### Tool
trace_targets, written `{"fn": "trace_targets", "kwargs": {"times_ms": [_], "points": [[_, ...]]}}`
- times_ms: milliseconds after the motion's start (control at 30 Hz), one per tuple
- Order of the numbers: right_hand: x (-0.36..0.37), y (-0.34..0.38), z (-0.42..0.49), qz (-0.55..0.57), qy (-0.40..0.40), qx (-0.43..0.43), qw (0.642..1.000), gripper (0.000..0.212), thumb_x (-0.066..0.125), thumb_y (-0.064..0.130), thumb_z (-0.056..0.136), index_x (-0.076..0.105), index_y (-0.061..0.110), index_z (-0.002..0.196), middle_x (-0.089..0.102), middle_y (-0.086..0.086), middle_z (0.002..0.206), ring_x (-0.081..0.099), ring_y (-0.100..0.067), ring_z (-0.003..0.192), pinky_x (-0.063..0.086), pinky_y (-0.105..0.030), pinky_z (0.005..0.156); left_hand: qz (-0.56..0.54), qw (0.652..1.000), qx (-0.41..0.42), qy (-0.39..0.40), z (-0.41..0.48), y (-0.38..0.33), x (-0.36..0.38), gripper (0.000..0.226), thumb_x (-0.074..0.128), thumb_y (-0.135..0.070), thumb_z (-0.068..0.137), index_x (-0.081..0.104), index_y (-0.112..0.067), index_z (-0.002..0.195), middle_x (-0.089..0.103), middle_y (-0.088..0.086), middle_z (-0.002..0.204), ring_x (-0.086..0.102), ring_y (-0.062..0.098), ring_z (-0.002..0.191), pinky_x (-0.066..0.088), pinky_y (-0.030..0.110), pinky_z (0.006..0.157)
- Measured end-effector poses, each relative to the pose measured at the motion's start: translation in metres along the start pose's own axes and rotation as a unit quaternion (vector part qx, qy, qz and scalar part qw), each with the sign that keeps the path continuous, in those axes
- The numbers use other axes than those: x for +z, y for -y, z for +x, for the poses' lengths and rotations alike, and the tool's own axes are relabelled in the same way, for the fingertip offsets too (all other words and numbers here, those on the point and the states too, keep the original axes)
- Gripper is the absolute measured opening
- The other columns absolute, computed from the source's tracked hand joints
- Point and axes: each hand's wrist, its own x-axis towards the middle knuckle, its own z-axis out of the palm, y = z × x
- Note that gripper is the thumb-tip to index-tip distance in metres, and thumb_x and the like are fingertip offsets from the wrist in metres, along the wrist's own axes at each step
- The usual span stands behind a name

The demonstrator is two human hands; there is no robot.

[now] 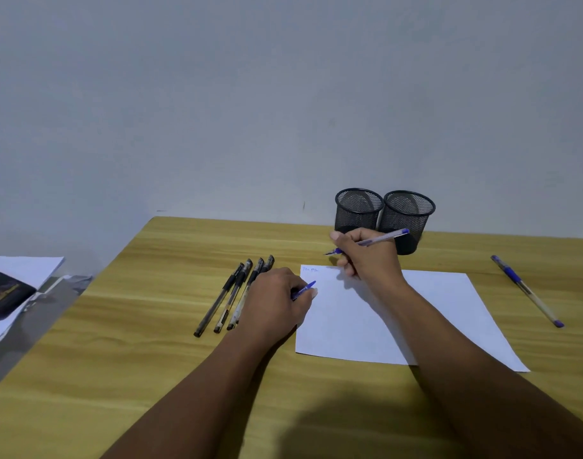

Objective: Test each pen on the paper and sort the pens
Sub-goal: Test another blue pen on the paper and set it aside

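A white sheet of paper [366,319] lies on the wooden table [151,342], with a short blue scribble at its top left corner. My right hand [366,256] hovers over the sheet's far edge, gripping an uncapped blue pen [379,240] whose tip points left. My left hand [277,299] rests at the sheet's left edge and pinches a blue pen cap [305,289]. Several black pens [234,296] lie side by side just left of that hand. Another capped blue pen [527,289] lies to the right of the paper.
Two black mesh pen cups [358,210] [409,217] stand together at the table's far edge behind my right hand. Off the table's left edge lie white papers with a dark booklet [5,289] on top. A plain wall rises behind.
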Motion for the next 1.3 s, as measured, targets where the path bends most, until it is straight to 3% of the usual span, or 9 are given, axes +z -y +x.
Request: {"fn": "trace_targets", "kwargs": {"times_ms": [100, 167, 267, 500, 633, 800, 967, 1133, 1300], "points": [[-0.02, 0.024, -0.01, 0.019, 0.125, 0.065, 0.99, 0.02, 0.067, 0.019, 0.097, 0.069, -0.001, 0.094, 0.07, -0.017, 0.074, 0.064, -0.017, 0.052, 0.044, -0.021, 0.044, -0.026, 0.999, -0.021, 0.029, 0.004, -0.007, -0.007, 0.034, 0.065, -0.043, 0.089, 0.073, -0.021, 0.066, 0.069, -0.003, 0.063, 0.063, 0.013, 0.062, 0.054, 0.039, 0.063], [-0.031, 0.035, -0.017, 0.03, 0.147, 0.099, 0.984, 0.022, 0.053, 0.011, 0.1, 0.068, -0.004, 0.097, 0.071, -0.021, 0.074, 0.067, -0.021, 0.054, 0.046, -0.023, 0.045, -0.038, 0.999, -0.027, 0.004, 0.006, -0.014, -0.011, 0.017, 0.07, -0.035, 0.09, 0.081, -0.022, 0.09, 0.077, -0.003, 0.081, 0.066, 0.01, 0.072, 0.057, 0.036, 0.071], [-0.043, 0.044, -0.028, 0.025, 0.151, 0.093, 0.984, 0.02, 0.046, 0.002, 0.096, 0.065, -0.003, 0.092, 0.07, -0.024, 0.074, 0.066, -0.023, 0.053, 0.044, -0.024, 0.043, -0.064, 0.997, -0.035, -0.034, 0.01, -0.026, -0.013, 0.025, 0.075, -0.031, 0.088, 0.078, -0.019, 0.109, 0.078, -0.003, 0.096, 0.067, 0.006, 0.081, 0.057, 0.032, 0.078], [-0.062, 0.045, -0.041, 0.024, 0.132, 0.07, 0.989, 0.018, 0.048, 0.001, 0.097, 0.065, -0.001, 0.09, 0.072, -0.024, 0.077, 0.067, -0.022, 0.054, 0.046, -0.023, 0.045, -0.087, 0.996, 0.0, -0.026, 0.019, -0.054, -0.009, 0.026, 0.079, -0.033, 0.084, 0.079, -0.021, 0.108, 0.078, -0.005, 0.093, 0.067, 0.005, 0.081, 0.053, 0.025, 0.075], [-0.071, 0.044, -0.045, 0.032, 0.121, 0.068, 0.99, 0.016, 0.051, 0.0, 0.097, 0.065, -0.001, 0.091, 0.072, -0.022, 0.075, 0.068, -0.022, 0.056, 0.047, -0.023, 0.046, -0.072, 0.997, 0.021, -0.012, 0.021, -0.064, -0.002, 0.027, 0.078, -0.033, 0.085, 0.078, -0.021, 0.109, 0.078, -0.003, 0.093, 0.068, 0.009, 0.081, 0.057, 0.034, 0.075], [-0.081, 0.038, -0.045, 0.046, 0.115, 0.066, 0.99, 0.015, 0.055, 0.002, 0.099, 0.065, 0.0, 0.089, 0.072, -0.024, 0.077, 0.068, -0.021, 0.055, 0.048, -0.022, 0.046, -0.06, 0.998, 0.035, -0.002, 0.022, -0.072, 0.005, 0.026, 0.076, -0.032, 0.087, 0.078, -0.021, 0.111, 0.078, -0.003, 0.097, 0.067, 0.007, 0.081, 0.056, 0.032, 0.075], [-0.085, 0.033, -0.047, 0.061, 0.138, 0.054, 0.987, 0.013, 0.064, 0.005, 0.097, 0.068, -0.001, 0.086, 0.072, -0.023, 0.078, 0.067, -0.019, 0.056, 0.048, -0.021, 0.048, -0.032, 0.996, 0.082, 0.02, 0.026, -0.08, 0.01, 0.018, 0.071, -0.032, 0.09, 0.079, -0.022, 0.103, 0.076, -0.002, 0.079, 0.06, 0.011, 0.065, 0.047, 0.032, 0.059], [-0.089, 0.029, -0.046, 0.063, 0.131, 0.034, 0.989, 0.02, 0.069, 0.006, 0.094, 0.067, 0.006, 0.074, 0.071, -0.016, 0.072, 0.057, -0.016, 0.051, 0.042, -0.022, 0.046, -0.028, 0.993, 0.114, 0.015, 0.028, -0.086, 0.016, 0.019, 0.069, -0.036, 0.092, 0.079, -0.02, 0.089, 0.058, -0.004, 0.056, 0.047, 0.014, 0.051, 0.038, 0.034, 0.051], [-0.098, 0.031, -0.042, -0.006, 0.142, 0.012, 0.99, 0.022, 0.074, 0.015, 0.093, 0.076, 0.013, 0.071, 0.071, -0.016, 0.074, 0.055, -0.016, 0.052, 0.039, -0.023, 0.048, -0.041, 0.993, 0.105, 0.019, 0.031, -0.085, 0.025, 0.017, 0.069, -0.036, 0.092, 0.078, -0.022, 0.09, 0.049, -0.008, 0.051, 0.041, 0.011, 0.049, 0.03, 0.029, 0.051]]}}
